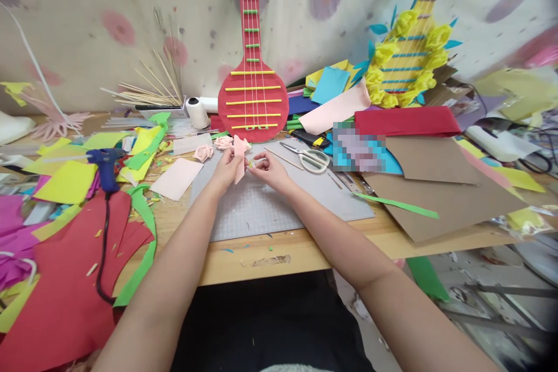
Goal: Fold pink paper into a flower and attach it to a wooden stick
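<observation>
Over the grey cutting mat (pixel 257 215), my left hand (pixel 224 171) pinches a narrow piece of light pink paper (pixel 239 149) upright between thumb and fingers. My right hand (pixel 269 171) is close beside it, fingertips pinched around something tiny and yellowish-green, too small to name. Pink paper roses (pixel 203 153) lie just beyond my left hand. A flat pink paper sheet (pixel 178 178) rests at the mat's left edge. Scissors (pixel 314 160) lie on the mat to the right of my right hand, near a thin stick (pixel 285 159).
A red paper lute (pixel 253 110) leans at the back; a yellow one (pixel 403 64) with paper flowers stands right. On the left, a blue glue gun (pixel 106 168) sits among paper scraps, its cord over red paper (pixel 74 279). Brown cardboard (pixel 444 203) covers the right side.
</observation>
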The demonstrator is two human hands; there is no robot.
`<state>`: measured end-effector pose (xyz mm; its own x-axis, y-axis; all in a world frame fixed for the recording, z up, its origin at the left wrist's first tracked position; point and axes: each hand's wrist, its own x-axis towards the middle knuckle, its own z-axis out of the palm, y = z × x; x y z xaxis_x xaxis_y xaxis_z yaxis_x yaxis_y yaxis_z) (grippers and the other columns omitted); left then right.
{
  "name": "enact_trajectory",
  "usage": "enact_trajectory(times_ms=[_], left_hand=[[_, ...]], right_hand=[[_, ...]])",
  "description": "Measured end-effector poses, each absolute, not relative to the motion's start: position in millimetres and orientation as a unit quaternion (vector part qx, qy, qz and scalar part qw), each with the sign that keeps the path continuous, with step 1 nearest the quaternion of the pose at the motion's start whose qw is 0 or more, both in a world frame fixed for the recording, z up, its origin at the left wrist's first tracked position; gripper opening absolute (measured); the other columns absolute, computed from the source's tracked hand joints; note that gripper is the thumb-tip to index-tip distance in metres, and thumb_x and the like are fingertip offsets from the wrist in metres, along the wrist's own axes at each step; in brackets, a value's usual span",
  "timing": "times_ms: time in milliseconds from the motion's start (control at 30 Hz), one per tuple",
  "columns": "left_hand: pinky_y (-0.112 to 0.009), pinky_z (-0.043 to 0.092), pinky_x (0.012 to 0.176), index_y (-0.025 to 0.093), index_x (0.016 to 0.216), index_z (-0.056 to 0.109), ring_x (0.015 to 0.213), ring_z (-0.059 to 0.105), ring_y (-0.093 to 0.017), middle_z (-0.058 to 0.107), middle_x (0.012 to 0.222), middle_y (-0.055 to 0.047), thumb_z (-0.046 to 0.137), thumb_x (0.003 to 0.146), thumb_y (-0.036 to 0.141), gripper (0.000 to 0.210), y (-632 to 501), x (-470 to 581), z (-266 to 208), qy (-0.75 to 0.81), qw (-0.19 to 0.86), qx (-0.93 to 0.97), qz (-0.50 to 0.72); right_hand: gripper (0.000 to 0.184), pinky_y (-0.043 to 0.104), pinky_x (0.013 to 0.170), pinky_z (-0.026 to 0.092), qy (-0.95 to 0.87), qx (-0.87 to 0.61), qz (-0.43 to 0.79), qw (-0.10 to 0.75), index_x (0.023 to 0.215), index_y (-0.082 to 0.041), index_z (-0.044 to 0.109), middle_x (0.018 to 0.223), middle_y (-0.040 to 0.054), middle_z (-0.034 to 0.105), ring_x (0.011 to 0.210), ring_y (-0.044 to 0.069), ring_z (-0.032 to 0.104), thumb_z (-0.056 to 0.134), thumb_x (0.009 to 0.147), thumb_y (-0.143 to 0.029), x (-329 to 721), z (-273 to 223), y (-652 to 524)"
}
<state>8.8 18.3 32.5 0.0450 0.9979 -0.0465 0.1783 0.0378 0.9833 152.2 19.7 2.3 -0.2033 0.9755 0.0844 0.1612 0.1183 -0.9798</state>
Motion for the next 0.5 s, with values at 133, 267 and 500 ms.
enact_trajectory(times_ms=[133,267,500], left_hand=[[-0.03,0.045,0.069,0.022,0.088,0.044,0.072,0.058,-0.014,0.059,0.078,0.0,0.049,0.072,0.04,0.024,17.5,9.6,23.9,0.543,0.506,0.505,0.44],[-0.029,0.045,0.067,0.02,0.082,0.045,0.065,0.055,-0.012,0.055,0.072,0.001,0.059,0.067,0.042,0.03,14.7,10.5,22.4,0.511,0.54,0.476,0.47],[-0.028,0.045,0.07,0.021,0.085,0.042,0.074,0.058,-0.013,0.055,0.077,0.002,0.066,0.062,0.033,0.035,13.7,11.4,22.6,0.546,0.512,0.485,0.453]], right_hand=[[0.037,0.022,0.057,0.035,-0.644,-0.483,0.409,0.43,0.09,-0.022,0.045,0.065,-0.0078,0.051,0.056,0.007,0.044,0.063,0.065,-0.042,151.1,2.1,16.2],[0.036,0.022,0.058,0.035,-0.655,-0.493,0.386,0.423,0.09,-0.021,0.046,0.068,-0.0061,0.051,0.058,0.008,0.045,0.062,0.065,-0.042,150.4,4.0,14.3],[0.036,0.024,0.061,0.036,-0.664,-0.488,0.363,0.435,0.092,-0.022,0.043,0.073,-0.0053,0.052,0.059,0.009,0.044,0.061,0.067,-0.04,150.4,2.0,14.6]])
